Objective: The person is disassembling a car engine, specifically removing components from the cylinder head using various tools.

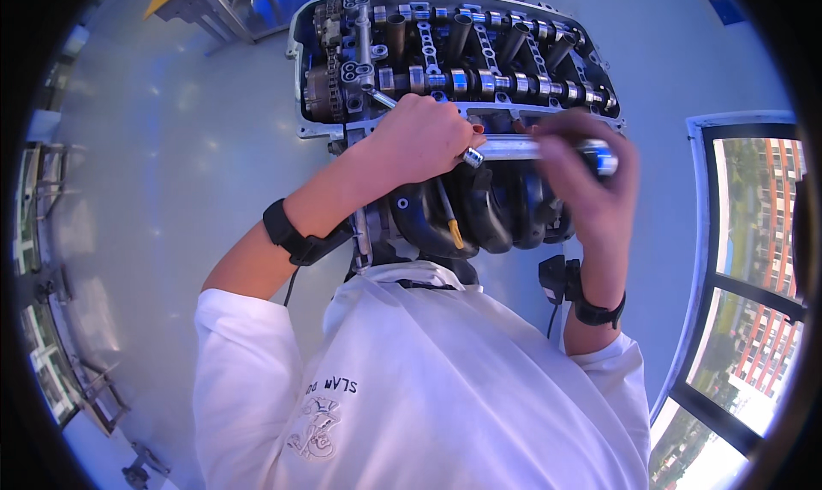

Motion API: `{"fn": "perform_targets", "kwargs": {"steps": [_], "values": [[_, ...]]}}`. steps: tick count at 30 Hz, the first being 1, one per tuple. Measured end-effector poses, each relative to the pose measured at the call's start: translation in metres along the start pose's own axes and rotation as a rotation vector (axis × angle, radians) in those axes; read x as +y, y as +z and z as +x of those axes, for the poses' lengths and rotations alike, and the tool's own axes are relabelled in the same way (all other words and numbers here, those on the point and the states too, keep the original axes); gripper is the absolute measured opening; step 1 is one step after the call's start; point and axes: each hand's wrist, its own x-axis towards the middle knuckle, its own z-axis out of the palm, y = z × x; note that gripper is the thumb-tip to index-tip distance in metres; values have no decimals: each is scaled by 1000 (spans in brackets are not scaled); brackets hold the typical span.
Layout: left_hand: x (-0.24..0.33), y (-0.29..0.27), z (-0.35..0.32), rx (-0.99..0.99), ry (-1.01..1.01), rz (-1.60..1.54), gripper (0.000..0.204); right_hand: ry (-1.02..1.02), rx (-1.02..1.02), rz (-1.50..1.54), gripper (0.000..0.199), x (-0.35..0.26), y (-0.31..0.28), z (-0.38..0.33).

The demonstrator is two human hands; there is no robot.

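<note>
In front of me stands an engine with its top uncovered, showing two camshafts (pixel 458 81) and a timing chain at the left. My left hand (pixel 419 139) is closed over its near edge around a shiny metal tool. A thin shaft (pixel 382 98) of it comes out toward the left camshaft cap, and a socket-like end (pixel 473 157) shows at the other side. My right hand (pixel 591 164) is smeared by motion, its fingers curved near a shiny cylinder (pixel 602 158). A silver bar (pixel 511 148) runs between the hands; whether either holds it is unclear.
Black curved intake pipes (pixel 490 216) bulge from the engine's near side, with a yellow-tipped thin piece (pixel 455 231) among them. Several dark upright tubes (pixel 460 36) rise between the camshafts. A yellow-edged table (pixel 184 6) stands far left, and a window (pixel 753 207) is at the right.
</note>
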Motion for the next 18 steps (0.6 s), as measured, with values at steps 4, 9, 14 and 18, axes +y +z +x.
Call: {"fn": "perform_targets", "kwargs": {"steps": [4,9,14,18], "values": [[-1,3,-3,62,-5,-3,15,10,-248,-482,26,20,23,1],[1,12,-2,65,-54,6,12,50,-126,-323,22,49,33,-6],[7,8,-3,50,-139,-69,21,12,-121,-328,18,57,28,-8],[-3,-1,3,322,156,2,41,-12,-126,-329,16,57,29,-4]]}}
